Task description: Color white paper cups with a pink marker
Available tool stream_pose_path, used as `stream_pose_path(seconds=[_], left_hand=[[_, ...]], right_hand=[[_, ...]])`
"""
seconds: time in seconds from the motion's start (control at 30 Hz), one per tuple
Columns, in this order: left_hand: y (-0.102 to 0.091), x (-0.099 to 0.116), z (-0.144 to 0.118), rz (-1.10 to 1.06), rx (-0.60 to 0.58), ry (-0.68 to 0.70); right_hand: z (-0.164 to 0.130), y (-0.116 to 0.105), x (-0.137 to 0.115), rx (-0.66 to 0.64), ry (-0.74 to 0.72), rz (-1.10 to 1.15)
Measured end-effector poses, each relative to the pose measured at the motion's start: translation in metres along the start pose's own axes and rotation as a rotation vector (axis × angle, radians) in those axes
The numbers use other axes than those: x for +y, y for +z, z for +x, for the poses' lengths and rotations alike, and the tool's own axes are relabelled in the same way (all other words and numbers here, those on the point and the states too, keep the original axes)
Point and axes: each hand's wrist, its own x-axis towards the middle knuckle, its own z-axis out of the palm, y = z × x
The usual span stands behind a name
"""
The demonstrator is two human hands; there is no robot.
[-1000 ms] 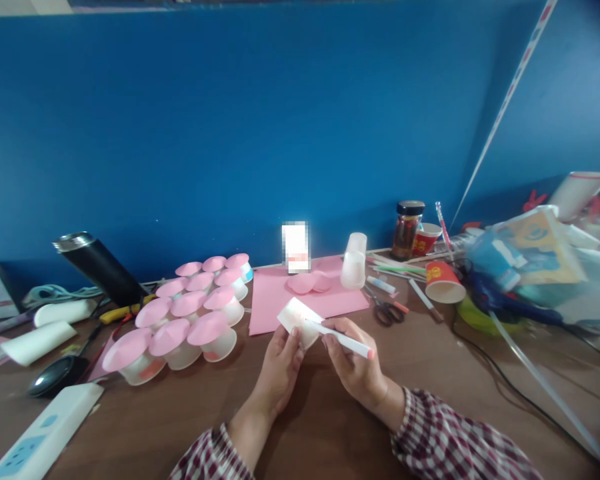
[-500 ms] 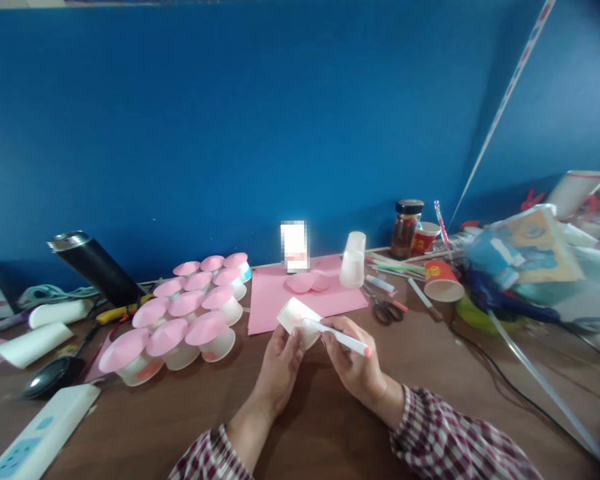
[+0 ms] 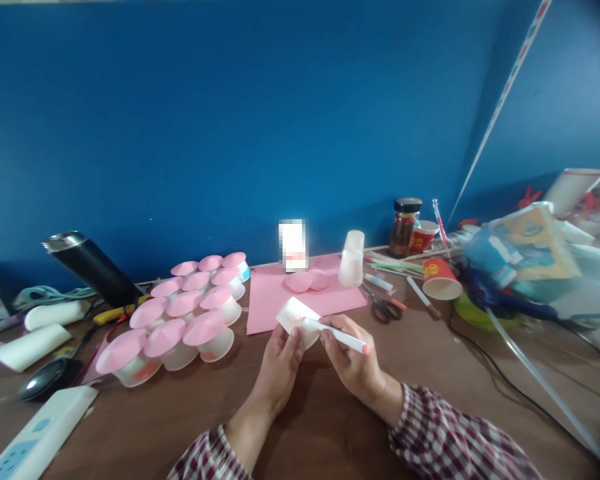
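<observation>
My left hand (image 3: 280, 363) is closed around a small white paper cup (image 3: 296, 313), which lies tilted between my two hands. Gripped in my right hand (image 3: 355, 360) is a white marker (image 3: 345, 338) with a reddish end pointing right; its other end meets the cup's side. The exact contact of the tip is too small to make out. Just beyond the cup, pink paper circles (image 3: 300, 282) lie on a pink sheet (image 3: 267, 310). Two whitish cups (image 3: 351, 268) stand at that sheet's right side.
At left, several cups topped with pink discs (image 3: 165, 338) stand in rows, near a black flask (image 3: 93, 267) and a power strip (image 3: 45, 427). To the right lie scissors (image 3: 384, 309), a red paper cup (image 3: 441, 280), a jar (image 3: 405, 230) and a cable (image 3: 500, 373).
The view has shifted very slightly. Both hands keep the same hold on the cup and the marker, with hardly any visible movement.
</observation>
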Motion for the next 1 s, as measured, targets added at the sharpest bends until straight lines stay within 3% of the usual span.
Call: stream_pose_path(seconds=[1.0], left_hand=[[0.0005, 0.0004, -0.0006, 0.009, -0.005, 0.010]], right_hand=[[0.0016, -0.0013, 0.0006, 0.019, 0.015, -0.035]])
